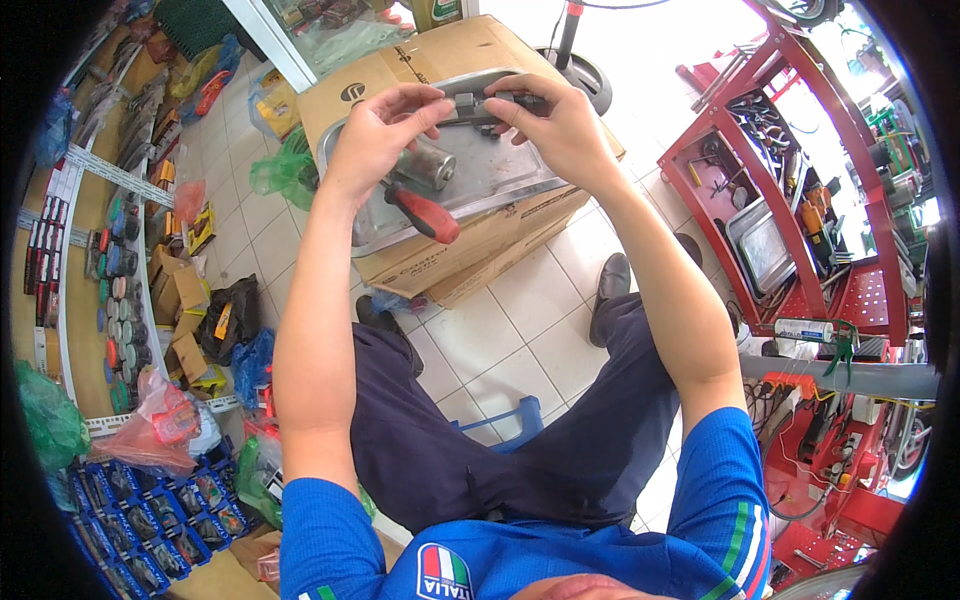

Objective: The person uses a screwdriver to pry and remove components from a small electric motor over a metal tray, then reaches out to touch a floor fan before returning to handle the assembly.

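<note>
Above a metal tray (500,185), my two hands meet with their fingertips close together. The fingers of my left hand (385,125) pinch the near end of a small grey metal part (464,103). Facing it, my right hand (550,118) is closed on a dark metal piece, mostly hidden by the fingers; whether the two pieces are joined I cannot tell. Below my left hand a silver metal cylinder (430,166) lies on the tray. Beside it, a screwdriver with a red and black handle (428,214) sticks out over the tray's near edge.
The tray rests on a large cardboard box (470,245) on the tiled floor. A red tool cart (700,170) with hand tools stands at right. Shelves with packaged parts (120,300) and plastic bags line the left. A blue plastic stool (520,420) shows between my legs.
</note>
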The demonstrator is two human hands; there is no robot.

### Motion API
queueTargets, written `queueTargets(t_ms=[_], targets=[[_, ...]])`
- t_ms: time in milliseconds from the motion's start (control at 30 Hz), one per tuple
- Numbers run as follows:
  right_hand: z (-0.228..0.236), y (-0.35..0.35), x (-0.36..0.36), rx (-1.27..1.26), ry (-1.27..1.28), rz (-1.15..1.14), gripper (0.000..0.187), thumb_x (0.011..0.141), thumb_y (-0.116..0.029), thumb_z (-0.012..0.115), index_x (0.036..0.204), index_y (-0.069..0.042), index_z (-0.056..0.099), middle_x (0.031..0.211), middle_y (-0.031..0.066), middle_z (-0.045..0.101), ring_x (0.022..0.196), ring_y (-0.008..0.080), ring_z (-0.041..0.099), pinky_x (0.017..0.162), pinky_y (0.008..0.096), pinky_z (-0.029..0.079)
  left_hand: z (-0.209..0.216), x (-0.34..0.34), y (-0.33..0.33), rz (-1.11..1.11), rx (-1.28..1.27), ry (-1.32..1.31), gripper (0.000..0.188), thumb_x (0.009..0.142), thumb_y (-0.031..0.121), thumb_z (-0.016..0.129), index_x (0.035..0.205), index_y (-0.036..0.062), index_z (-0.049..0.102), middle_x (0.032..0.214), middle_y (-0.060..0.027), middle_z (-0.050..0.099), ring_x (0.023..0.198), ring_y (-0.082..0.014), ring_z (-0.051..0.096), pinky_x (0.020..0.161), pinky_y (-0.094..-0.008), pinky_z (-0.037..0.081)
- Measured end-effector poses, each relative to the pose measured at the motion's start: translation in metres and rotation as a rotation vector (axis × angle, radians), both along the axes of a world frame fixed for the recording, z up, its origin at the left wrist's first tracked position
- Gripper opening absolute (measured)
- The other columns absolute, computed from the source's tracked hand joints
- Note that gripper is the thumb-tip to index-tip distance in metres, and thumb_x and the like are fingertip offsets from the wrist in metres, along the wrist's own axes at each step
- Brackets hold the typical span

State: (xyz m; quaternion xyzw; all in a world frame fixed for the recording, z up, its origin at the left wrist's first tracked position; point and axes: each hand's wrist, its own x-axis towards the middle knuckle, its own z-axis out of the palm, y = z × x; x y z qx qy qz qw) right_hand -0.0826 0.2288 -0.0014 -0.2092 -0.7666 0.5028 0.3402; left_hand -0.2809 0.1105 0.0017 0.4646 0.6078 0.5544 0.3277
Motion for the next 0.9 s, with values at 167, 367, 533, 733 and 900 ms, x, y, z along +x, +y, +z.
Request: queueTargets(t_ms=[167,367,533,733,900], targets=[[-0.004,0.003,0.000,0.026,0.037,0.009,0.028,0.094,-0.019,0.073,0.114,0.001,0.069,0.091,0.0074,0.073,0.078,0.0112,0.068,0.070,0.0266,0.055,0.005,-0.004,0.002,-0.002,-0.202,-0.146,0.031,0.094,0.036,0.075,0.107,0.0075,0.072,0.091,0.0019,0.069,0.080,-0.0071,0.061,0.067,-0.0222,0.042],[-0.003,0.001,0.000,0.014,0.024,0.008,0.029,0.095,-0.021,0.073,0.114,0.000,0.070,0.092,0.0062,0.072,0.079,0.0106,0.068,0.069,0.0262,0.055,0.000,0.001,-0.001,-0.030,0.013,0.048,0.047,0.095,0.051,0.069,0.104,0.0048,0.071,0.092,-0.0003,0.069,0.078,-0.0070,0.060,0.066,-0.0212,0.040],[-0.001,-0.002,0.000,0.033,-0.048,0.005,0.030,0.096,-0.024,0.072,0.115,-0.002,0.071,0.092,0.0041,0.072,0.080,0.0093,0.067,0.068,0.0259,0.055,0.004,0.001,0.001,0.070,-0.169,-0.093,0.040,0.093,0.043,0.073,0.104,0.0044,0.071,0.093,0.0001,0.069,0.079,-0.0061,0.060,0.066,-0.0210,0.040],[-0.004,-0.001,-0.001,0.035,0.003,0.013,0.029,0.096,-0.024,0.072,0.115,-0.003,0.071,0.092,0.0042,0.072,0.082,0.0092,0.068,0.068,0.0253,0.054,-0.002,-0.004,0.001,-0.050,-0.092,0.043,0.047,0.097,0.051,0.066,0.105,0.0045,0.071,0.090,-0.0002,0.068,0.080,-0.0065,0.061,0.067,-0.0210,0.041],[-0.004,0.000,-0.001,0.029,-0.037,0.011,0.029,0.096,-0.024,0.071,0.116,-0.002,0.071,0.092,0.0045,0.072,0.082,0.0094,0.068,0.068,0.0252,0.054,0.000,0.001,0.001,0.015,-0.085,-0.025,0.045,0.097,0.050,0.066,0.105,0.0061,0.070,0.089,0.0006,0.067,0.081,-0.0075,0.062,0.069,-0.0213,0.043]])
